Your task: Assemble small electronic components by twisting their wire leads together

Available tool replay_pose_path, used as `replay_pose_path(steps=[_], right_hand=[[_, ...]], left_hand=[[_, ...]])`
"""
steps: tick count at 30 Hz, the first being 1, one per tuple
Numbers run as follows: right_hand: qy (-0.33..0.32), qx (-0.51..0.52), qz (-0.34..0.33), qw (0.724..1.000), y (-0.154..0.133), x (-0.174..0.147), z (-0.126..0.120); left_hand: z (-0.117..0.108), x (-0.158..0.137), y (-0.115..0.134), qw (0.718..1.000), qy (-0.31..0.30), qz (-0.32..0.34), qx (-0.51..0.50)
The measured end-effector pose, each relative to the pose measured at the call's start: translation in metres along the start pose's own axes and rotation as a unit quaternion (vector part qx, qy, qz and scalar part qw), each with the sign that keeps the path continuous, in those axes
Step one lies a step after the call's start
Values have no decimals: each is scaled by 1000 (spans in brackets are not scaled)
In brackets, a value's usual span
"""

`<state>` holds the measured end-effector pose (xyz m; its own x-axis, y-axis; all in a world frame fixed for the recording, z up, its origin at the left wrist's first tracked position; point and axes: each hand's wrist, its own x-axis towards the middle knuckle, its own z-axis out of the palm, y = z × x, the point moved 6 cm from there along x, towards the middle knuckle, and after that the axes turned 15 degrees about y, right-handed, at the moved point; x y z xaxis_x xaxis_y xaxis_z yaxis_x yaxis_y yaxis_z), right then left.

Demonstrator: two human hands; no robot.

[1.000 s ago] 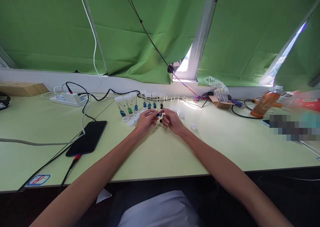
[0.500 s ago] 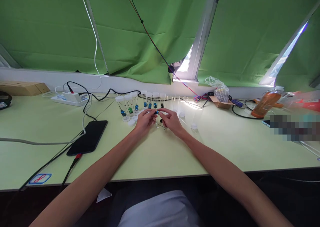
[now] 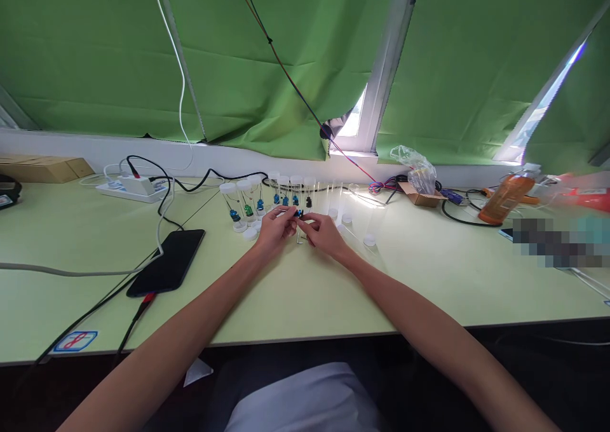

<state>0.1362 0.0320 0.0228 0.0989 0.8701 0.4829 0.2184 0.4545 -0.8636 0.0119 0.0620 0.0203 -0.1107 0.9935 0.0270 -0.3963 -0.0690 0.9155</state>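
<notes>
Pinched in the fingertips of my left hand (image 3: pixel 276 229) is a small blue-and-black part (image 3: pixel 298 213), its kind too small to make out. My right hand (image 3: pixel 325 233) meets it from the other side, thumb and index finger closed at its edge. Just below the fingers a thin L-shaped hex key (image 3: pixel 299 237) lies on the table. Behind my hands stand several clear tubes with white caps, among them one holding a green piece (image 3: pixel 248 209) and one holding a blue piece (image 3: pixel 234 215). A tube at the back holds a black piece (image 3: pixel 309 202).
A black phone (image 3: pixel 166 262) with a cable lies at the left, before a white power strip (image 3: pixel 133 189). Loose white caps (image 3: pixel 250 234) and clear tubes (image 3: pixel 369 229) flank my hands. At the right are a small cardboard box (image 3: pixel 422 195) and an orange bottle (image 3: pixel 508 198).
My right fingers have shifted slightly left and down against the small part. My right hand now covers the dark round piece and most of a second thin tool seen beneath it before.
</notes>
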Motion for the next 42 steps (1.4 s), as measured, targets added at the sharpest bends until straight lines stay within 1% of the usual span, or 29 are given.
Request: replay_pose_path(steps=[6, 19, 23, 26, 31, 42], right_hand=[[-2, -13, 3, 1000, 1, 0, 0], [-3, -18, -5, 1000, 0, 0, 0], [12, -18, 3, 1000, 3, 2, -1], [33, -17, 21, 999, 6, 3, -4], [33, 12, 35, 999, 7, 4, -5], [27, 8, 20, 999, 7, 4, -5]], left_hand=[[1, -2, 2, 1000, 7, 4, 16], [1, -4, 3, 1000, 3, 16, 24], [2, -5, 4, 1000, 6, 12, 28], [2, -5, 2, 1000, 2, 7, 31], [3, -6, 0, 999, -11, 9, 40], [4, -6, -4, 999, -38, -11, 32]])
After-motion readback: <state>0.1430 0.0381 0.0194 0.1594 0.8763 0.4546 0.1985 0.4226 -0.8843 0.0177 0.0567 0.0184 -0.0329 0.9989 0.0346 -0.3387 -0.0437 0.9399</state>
